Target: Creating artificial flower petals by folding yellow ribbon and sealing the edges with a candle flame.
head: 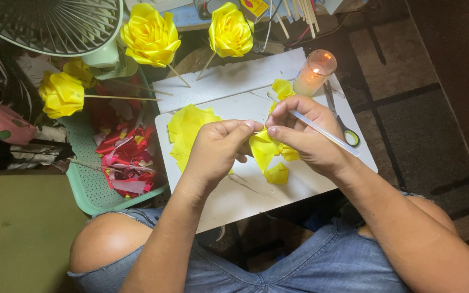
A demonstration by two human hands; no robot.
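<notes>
A person seated above a white board (299, 187) works a folded piece of yellow ribbon (261, 149) between both bare hands, seen from a head-worn camera looking down. The left hand (218, 149) closes thumb and fingers on the piece's left edge, while the right hand (302, 135) pinches its upper right corner between thumb and forefinger; the 2 sets of fingertips nearly meet over the middle of the board. A thin, clear glue stick (321, 130) lies across the back of the right hand, slanting down toward the right; whether the fingers grip it cannot be told. A smaller folded yellow petal (277, 174) rests on the board just below the held piece, and a loose pile of yellow ribbon squares (188, 127) lies to the left, partly behind the left hand. A lit candle in a glass (315, 71) stands at the board's far edge, with green-handled scissors (344, 126) beside it on the right. 3 finished yellow ribbon roses (150, 33) on wooden sticks lie beyond the board, and a green basket (90, 187) of red and pink scraps sits to the left, near the person's bare knee
</notes>
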